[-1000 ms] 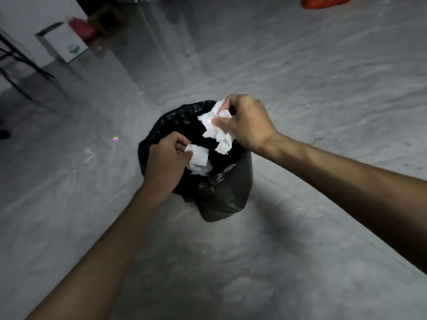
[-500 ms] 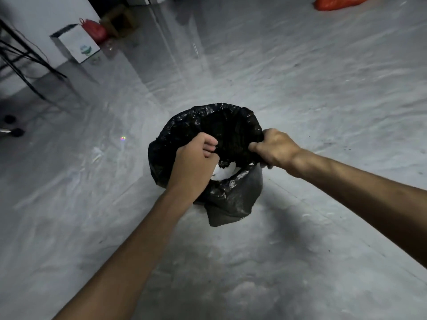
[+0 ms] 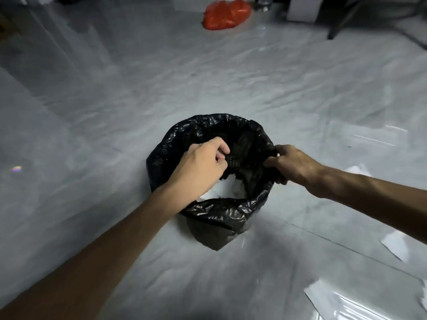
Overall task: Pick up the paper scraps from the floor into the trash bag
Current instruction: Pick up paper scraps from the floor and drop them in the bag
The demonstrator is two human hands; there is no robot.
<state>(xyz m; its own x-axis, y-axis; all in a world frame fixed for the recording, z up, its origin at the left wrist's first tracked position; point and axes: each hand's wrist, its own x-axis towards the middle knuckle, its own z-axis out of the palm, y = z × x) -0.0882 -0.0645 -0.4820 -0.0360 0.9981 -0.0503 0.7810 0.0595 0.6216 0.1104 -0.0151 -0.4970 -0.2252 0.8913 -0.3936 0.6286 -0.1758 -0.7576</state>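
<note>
Both hands gripped the rim of the thin, floppy trash bag (image 3: 221, 218): the left hand (image 3: 203, 165) curled shut over its near-left edge, the right hand (image 3: 291, 165) pinched the right edge, and feather-light paper scraps (image 3: 227, 188) lay inside.

Dim, soft-focus wide-angle view; pale glare on glossy floor (image 3: 265, 84), edges blurred.

We see a grey floor (image 3: 231, 77) with a streaked, glossy finish that reflects pale light in patches. At the far edge we note an orange plastic bag (image 3: 226, 15) lying on the floor, a white box (image 3: 302, 8) near it to the right, and a dark furniture leg (image 3: 342, 21) slanting down to the floor beside the box.
</note>
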